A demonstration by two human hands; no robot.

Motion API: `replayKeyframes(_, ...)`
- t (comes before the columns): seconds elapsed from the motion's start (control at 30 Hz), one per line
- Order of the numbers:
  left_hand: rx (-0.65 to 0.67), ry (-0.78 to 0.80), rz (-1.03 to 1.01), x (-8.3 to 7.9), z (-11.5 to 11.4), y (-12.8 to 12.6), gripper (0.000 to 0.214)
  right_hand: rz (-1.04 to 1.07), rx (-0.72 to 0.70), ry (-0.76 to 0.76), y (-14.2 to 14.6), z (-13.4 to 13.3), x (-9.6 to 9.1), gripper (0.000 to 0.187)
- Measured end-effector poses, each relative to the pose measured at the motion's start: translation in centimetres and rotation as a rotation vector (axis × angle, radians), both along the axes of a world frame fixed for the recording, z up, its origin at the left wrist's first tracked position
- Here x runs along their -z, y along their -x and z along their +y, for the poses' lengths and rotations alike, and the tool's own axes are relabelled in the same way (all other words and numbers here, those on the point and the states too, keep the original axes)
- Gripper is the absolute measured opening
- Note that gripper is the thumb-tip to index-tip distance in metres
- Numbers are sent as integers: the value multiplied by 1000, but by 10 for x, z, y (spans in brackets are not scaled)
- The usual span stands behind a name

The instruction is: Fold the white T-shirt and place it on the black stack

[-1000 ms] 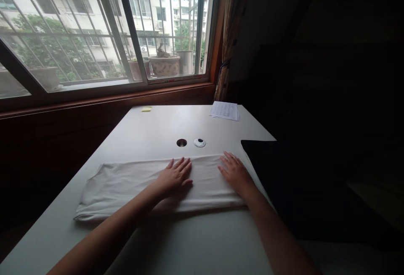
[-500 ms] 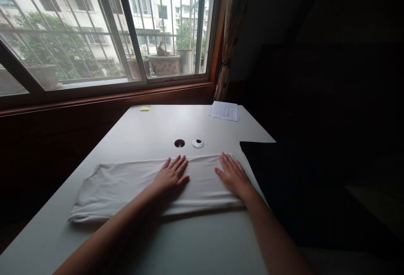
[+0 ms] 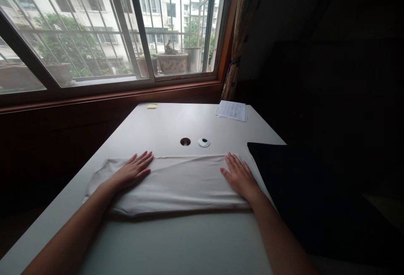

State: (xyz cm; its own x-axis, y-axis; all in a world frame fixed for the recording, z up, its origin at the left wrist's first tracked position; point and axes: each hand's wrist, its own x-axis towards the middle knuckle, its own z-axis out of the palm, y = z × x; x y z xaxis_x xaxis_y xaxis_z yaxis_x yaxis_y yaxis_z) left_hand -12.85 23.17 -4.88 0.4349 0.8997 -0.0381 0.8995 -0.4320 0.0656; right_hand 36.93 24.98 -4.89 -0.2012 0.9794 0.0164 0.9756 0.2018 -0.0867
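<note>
A folded piece of white cloth (image 3: 186,182), perhaps a garment, lies lengthwise across the white table, with a few soft wrinkles. My left hand (image 3: 134,170) rests flat on its left part, fingers stretched out toward the far edge. On the right end of the cloth my right hand (image 3: 238,175) also lies flat, its fingers slightly spread. Neither hand grasps the fabric. My left forearm covers some of the cloth's left end.
The white table (image 3: 183,245) has a round cable hole (image 3: 185,141) and a white ring-shaped grommet (image 3: 203,142) beyond the cloth. Papers (image 3: 232,111) and a yellow sticky note (image 3: 152,106) lie at the far edge. Dark fabric (image 3: 284,182) covers the right edge. A barred window (image 3: 110,35) stands behind.
My left hand has slid left along the cloth, from near its middle to its left part. My right hand stays on the right end. The view has shifted slightly.
</note>
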Motion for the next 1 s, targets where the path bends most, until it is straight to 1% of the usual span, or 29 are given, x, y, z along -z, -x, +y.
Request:
replayKeyframes(0.13, -162, -14, 33, 6, -2, 65, 62, -11, 0, 1, 0, 0, 0, 66)
replayKeyframes(0.23, -242, -20, 38, 11, -1, 96, 63, -13, 0, 5, 0, 1, 1, 67)
replayKeyframes(0.33, -272, -22, 35, 13, 1, 107, 63, -6, -4, -4, -1, 1, 3, 67)
replayKeyframes(0.57, -326, 9, 82, 6, 4, 103, 63, -10, 3, -5, 0, 0, 0, 66)
replayKeyframes(0.67, -354, -15, 131, 0, 3, 93, 62, -10, 8, -32, 1, 0, 2, 65)
replayKeyframes(0.73, -335, -95, 159, -6, 1, 78, 60, -10, 12, -48, 1, 0, 4, 65)
replayKeyframes(0.77, -305, -144, 163, -9, 0, 67, 59, -8, 13, -54, 1, 0, 5, 65)
replayKeyframes(0.8, -262, -190, 160, -12, 0, 53, 58, -5, 15, -58, 1, 0, 6, 65)
replayKeyframes(0.87, -159, -235, 132, -18, -3, 18, 57, 2, 15, -66, 1, 1, 8, 66)
replayKeyframes(0.93, -51, -223, 87, -22, -5, -22, 56, 10, 26, -83, 0, 2, 9, 65)
replayKeyframes(1.0, 57, -188, 41, -23, -6, -60, 58, 11, 59, -119, -2, 4, 10, 62)
